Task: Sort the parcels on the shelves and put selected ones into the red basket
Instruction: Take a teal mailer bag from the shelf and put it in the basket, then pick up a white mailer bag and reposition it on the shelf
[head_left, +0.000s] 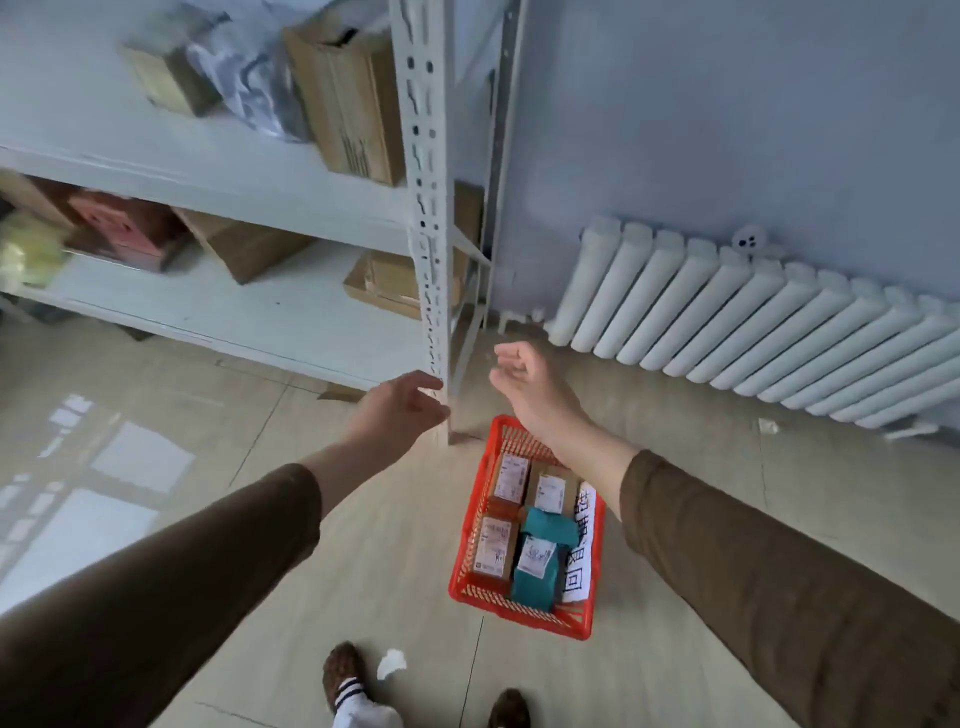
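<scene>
- Left hand (397, 410), in a brown sleeve, was stretched forward with fingers loosely extended and nothing in it; its fingertips lay close beside the foot of the white perforated steel shelf post (428, 208).
- Right hand (524, 382), likewise empty, was raised with fingers loosely curled, just right of the same post and above the far end of the red plastic lattice basket (480, 525).
- The basket stood on the pale tiled floor (311, 545) below and between the forearms; it held three brown cardboard parcels with white labels (511, 480), a teal plastic mailer bag (537, 564) and a white sheet printed with black characters (582, 558) along its right wall.
- The post stood directly ahead of both hands, between them and the shelves.
- Beyond the left hand, the lower white shelf board (234, 312) carried tilted brown cartons (244, 244), a flat carton (392, 283) and a reddish box (124, 228); the upper board bore a tall upright carton (348, 98), a grey crumpled bag (249, 78) and a small carton (166, 78).
- To the right of the right hand, a white ribbed radiator (753, 322) ran along the blue-grey wall.
- A crumpled white scrap (390, 664) lay on the floor near the person's brown slippers (343, 670).
</scene>
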